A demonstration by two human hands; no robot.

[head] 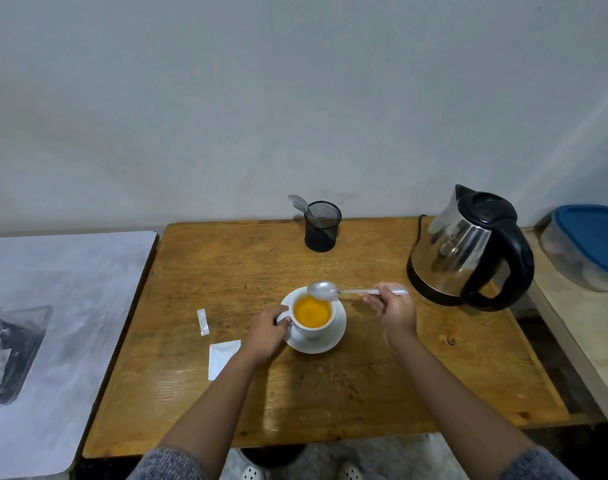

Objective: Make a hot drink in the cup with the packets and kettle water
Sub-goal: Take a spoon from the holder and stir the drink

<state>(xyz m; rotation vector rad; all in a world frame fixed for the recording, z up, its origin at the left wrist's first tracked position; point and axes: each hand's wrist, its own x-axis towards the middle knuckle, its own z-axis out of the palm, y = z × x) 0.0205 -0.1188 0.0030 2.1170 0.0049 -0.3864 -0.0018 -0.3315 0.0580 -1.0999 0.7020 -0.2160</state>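
A white cup filled with orange liquid stands on a white saucer in the middle of the wooden table. My left hand grips the cup's handle. My right hand holds a metal spoon by its handle, the bowl hovering level over the cup's far rim. Two white packets lie left of the cup: a small narrow one and a larger one. The steel kettle with a black handle stands at the back right.
A black mesh holder with spoons stands at the table's back edge by the wall. A white-covered surface with a plastic bag lies to the left. A blue-lidded container sits on a shelf at right.
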